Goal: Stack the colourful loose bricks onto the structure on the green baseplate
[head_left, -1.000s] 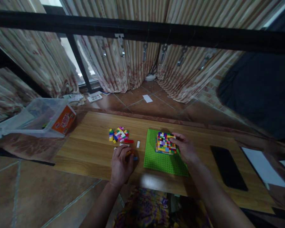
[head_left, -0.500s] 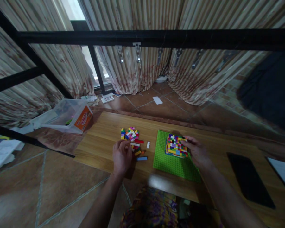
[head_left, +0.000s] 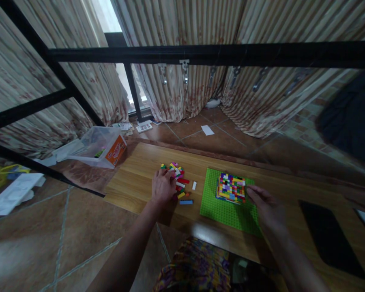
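My left hand (head_left: 164, 186) reaches over the left side of a pile of loose toy bricks (head_left: 178, 171), its fingers bent downward and slightly apart; the fingertips are partly hidden among the bricks. A flat, multicoloured brick build (head_left: 231, 188) sits on a green baseplate (head_left: 213, 211). Just off the build's right edge is my right hand (head_left: 263, 200), thumb and fingers drawn together in a pinch. Anything between those fingers is too small to see. Nearer the baseplate lie a white brick (head_left: 194, 185), a blue brick (head_left: 186, 202) and a yellow brick (head_left: 181, 195).
The wooden table (head_left: 134, 174) carries a dark flat panel (head_left: 331, 239) on the right. On the floor beyond its left end stands a clear plastic bin (head_left: 94, 152) with an orange label. A black metal rail (head_left: 200, 54) crosses before striped curtains (head_left: 158, 24).
My left hand has moved forward onto the brick pile. My right hand has drawn back slightly from the build's right edge. The whole view has shifted a little.
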A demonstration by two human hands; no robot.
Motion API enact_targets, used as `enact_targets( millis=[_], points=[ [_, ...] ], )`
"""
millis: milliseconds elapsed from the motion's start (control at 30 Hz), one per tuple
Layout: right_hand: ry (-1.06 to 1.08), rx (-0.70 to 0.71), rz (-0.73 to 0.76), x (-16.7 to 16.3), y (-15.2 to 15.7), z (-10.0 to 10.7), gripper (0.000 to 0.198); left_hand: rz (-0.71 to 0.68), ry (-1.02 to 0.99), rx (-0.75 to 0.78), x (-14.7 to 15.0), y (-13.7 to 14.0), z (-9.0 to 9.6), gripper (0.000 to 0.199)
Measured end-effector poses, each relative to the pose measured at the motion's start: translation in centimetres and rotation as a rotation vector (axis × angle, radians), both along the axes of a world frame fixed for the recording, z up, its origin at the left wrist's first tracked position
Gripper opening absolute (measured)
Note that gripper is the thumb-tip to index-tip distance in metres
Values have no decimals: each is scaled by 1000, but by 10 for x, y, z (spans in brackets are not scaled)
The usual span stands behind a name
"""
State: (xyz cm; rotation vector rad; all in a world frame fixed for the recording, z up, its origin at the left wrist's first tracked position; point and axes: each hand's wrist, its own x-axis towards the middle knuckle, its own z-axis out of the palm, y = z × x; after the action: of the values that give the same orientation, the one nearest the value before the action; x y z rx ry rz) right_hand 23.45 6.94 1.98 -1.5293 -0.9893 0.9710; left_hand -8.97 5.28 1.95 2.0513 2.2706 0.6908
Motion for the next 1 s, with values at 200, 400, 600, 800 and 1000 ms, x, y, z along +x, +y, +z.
enact_targets(
  millis=[200,400,600,800,1000],
  points=[
    [-5,-38,-38,6,-11,-2,35,-60,-81,-18,4,-6,3,15],
    [51,-12,-48,9,-23,5,30,16,-47,-106,6,-10,12,17],
    [101,-34,-36,8,-30,3,28,17,32,-174,9,-2,20,17],
    [122,-66,-31,8,-36,0,29,48,11,-257,9,3,17,15],
    [125,-63,-38,10,-39,2,28,22,13,-170,6,-1,16,10]
  ],
)
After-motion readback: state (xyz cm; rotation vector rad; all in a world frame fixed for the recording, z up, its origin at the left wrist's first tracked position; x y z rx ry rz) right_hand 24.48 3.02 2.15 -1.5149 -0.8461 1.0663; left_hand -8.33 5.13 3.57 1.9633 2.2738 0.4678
